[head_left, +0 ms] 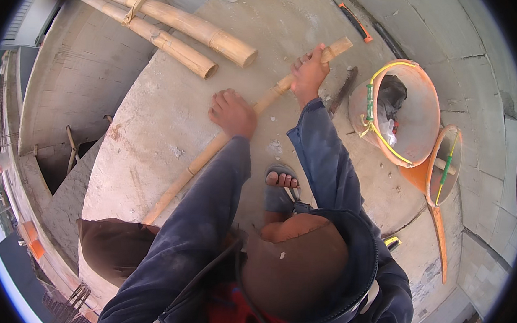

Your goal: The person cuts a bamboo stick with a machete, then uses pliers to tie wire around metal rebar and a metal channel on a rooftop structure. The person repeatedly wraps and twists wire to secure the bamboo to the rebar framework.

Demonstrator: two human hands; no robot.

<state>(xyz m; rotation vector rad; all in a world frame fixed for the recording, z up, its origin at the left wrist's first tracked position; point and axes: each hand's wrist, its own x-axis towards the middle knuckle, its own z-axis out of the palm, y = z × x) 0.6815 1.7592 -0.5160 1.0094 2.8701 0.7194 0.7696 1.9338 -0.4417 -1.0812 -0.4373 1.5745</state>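
Note:
A slim bamboo pole (202, 156) runs slantwise over the concrete, from beside my left knee up to the far right. Near its far end, my right hand (311, 73) is closed around it. My left hand (233, 112) lies lower down over the pole, knuckles up and fingers curled; the pole passes beneath its thumb side. The left fingertips are hidden. Far left, two thicker bamboo poles (204, 31) lie side by side, with a bamboo crosspiece (139, 5) across them.
An orange-rimmed bucket (433, 110) holding dark and white items stands at right, with another bucket-like container (455, 156) beside it. A utility knife (356, 22) lies at the far right. A dark bar (343, 91) lies near my right hand. The concrete slab drops away at left.

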